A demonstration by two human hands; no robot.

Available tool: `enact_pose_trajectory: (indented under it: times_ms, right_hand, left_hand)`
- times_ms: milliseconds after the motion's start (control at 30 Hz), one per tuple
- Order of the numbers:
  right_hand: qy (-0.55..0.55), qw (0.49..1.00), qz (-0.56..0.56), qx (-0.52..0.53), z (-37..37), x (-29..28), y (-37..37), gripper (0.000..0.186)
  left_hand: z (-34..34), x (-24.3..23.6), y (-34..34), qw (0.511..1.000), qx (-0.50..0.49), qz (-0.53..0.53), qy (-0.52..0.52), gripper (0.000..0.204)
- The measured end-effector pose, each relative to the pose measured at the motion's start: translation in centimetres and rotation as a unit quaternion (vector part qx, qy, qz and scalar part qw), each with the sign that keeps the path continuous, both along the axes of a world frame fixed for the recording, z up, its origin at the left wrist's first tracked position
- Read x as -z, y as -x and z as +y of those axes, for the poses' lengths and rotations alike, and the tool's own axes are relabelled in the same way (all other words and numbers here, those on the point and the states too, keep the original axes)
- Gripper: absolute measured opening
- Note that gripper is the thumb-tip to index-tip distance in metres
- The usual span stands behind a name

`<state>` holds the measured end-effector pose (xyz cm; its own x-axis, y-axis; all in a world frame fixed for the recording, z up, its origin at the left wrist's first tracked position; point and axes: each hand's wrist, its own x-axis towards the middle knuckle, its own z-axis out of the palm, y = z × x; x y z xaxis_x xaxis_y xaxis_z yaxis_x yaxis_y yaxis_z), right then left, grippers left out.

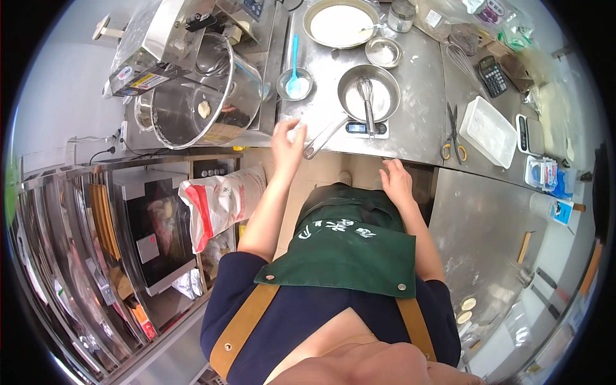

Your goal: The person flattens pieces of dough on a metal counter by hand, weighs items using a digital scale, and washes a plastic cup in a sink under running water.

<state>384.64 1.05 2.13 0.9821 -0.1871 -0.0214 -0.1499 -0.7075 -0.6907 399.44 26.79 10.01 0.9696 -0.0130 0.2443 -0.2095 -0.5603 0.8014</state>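
My left hand is at the front edge of the steel worktop, its fingers curled round a small white thing whose kind I cannot make out. To its right, a long-handled saucepan sits on a small digital scale, with a wire whisk leaning inside it. Beyond the hand is a small metal bowl with a blue spatula standing in it. My right hand hangs just before the worktop edge, fingers loosely bent and apart, holding nothing.
A large mixer bowl stands at left. At the back are a wide pan of white powder and a small bowl. Scissors, a white tray and a calculator lie at right. A sack stands below left.
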Motion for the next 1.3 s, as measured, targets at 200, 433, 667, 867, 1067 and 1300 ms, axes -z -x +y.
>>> enact_pose_trajectory:
  times_ms: [200,433,667,867,1067,1300]
  right_hand:
    - [0.026,0.998,0.016,-0.049,-0.5,-0.7,-3.4,0.024]
    - [0.077,0.996,0.002,-0.035,0.2,0.7,-5.2,0.026]
    - [0.111,0.993,0.019,-0.044,0.5,1.2,-5.6,0.024]
    - [0.152,0.985,-0.065,-0.051,0.6,1.7,-6.0,0.013]
    - [0.157,0.986,-0.047,-0.035,1.1,1.4,-6.3,0.006]
    - [0.152,0.987,-0.037,-0.024,1.0,1.4,-6.6,0.008]
  left_hand:
    - [7.1,6.0,7.3,0.985,-0.170,0.015,0.002,0.017]
    - [9.9,13.3,15.4,0.951,-0.256,0.171,0.031,0.017]
    - [10.6,14.7,18.4,0.931,-0.287,0.224,0.018,0.009]
    - [13.4,17.3,20.6,0.909,-0.282,0.305,-0.039,0.012]
    - [16.6,19.9,22.1,0.855,-0.287,0.431,0.035,0.017]
    - [17.5,20.4,21.7,0.843,-0.267,0.457,0.100,0.016]
